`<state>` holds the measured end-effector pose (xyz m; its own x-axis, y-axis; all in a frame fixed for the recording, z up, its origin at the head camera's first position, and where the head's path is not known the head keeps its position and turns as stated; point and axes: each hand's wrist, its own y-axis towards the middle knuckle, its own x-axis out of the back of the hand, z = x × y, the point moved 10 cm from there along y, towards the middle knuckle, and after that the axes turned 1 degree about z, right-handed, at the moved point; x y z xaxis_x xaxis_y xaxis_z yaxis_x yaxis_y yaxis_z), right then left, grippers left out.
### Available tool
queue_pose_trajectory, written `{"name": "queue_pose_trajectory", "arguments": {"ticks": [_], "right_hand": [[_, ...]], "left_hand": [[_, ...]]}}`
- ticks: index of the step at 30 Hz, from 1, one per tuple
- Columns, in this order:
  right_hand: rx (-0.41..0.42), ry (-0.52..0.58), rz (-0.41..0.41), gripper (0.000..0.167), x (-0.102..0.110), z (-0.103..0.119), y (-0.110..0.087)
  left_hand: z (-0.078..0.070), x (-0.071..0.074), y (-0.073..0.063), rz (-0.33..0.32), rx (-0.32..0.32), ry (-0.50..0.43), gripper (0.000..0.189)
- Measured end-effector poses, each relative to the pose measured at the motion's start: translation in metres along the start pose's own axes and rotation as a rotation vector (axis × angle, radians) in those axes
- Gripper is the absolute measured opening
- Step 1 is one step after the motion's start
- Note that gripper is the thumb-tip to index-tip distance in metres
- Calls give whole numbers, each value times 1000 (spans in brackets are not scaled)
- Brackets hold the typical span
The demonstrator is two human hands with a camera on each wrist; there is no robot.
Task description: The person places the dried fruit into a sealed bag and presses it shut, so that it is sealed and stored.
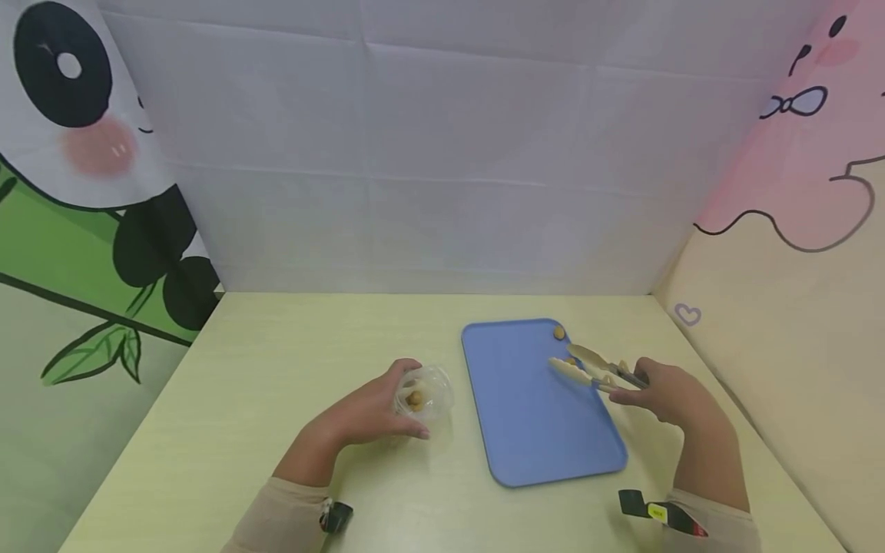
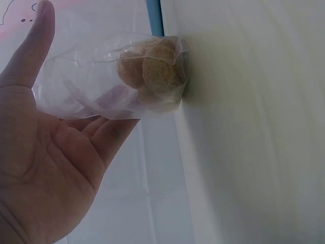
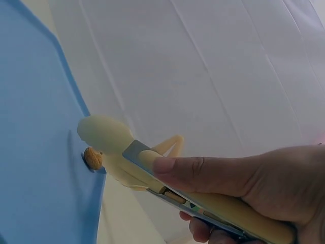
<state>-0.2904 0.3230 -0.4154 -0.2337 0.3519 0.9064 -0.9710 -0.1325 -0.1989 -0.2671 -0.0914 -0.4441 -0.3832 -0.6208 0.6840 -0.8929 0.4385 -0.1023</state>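
My left hand (image 1: 373,403) has its thumb and fingers around a clear plastic bag (image 1: 437,390), which stands on the table. Several walnuts (image 2: 160,68) lie at the bottom of the bag. In my right hand (image 1: 667,392) I grip a pair of tongs (image 1: 601,370) with cream tips and metal arms. The tong tips reach over the right side of a blue tray (image 1: 532,430), apart, with one walnut (image 1: 571,360) between them. Whether they touch it I cannot tell. Another walnut (image 1: 558,332) lies in the tray's far right corner.
The tray lies on a pale yellow table (image 1: 297,346), to the right of the bag. A white sheet (image 1: 429,153) closes off the back, and printed panels with cartoon figures (image 1: 97,146) stand at both sides.
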Motion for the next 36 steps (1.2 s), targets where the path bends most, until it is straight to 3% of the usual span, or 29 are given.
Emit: {"name": "queue_pose_trajectory", "arguments": {"ticks": [10,23,36], "right_hand": [[-5,-1,20,59,-1,-2,-1],[8,-52,-11,57,4,-1,0],[11,-29,5,53,3,-4,-2]], "left_hand": [[-3,0,-1,6,7,-9,103],[-3,0,-2,7,23,-6,103],[-7,1,-7,2,31,2,103]]}}
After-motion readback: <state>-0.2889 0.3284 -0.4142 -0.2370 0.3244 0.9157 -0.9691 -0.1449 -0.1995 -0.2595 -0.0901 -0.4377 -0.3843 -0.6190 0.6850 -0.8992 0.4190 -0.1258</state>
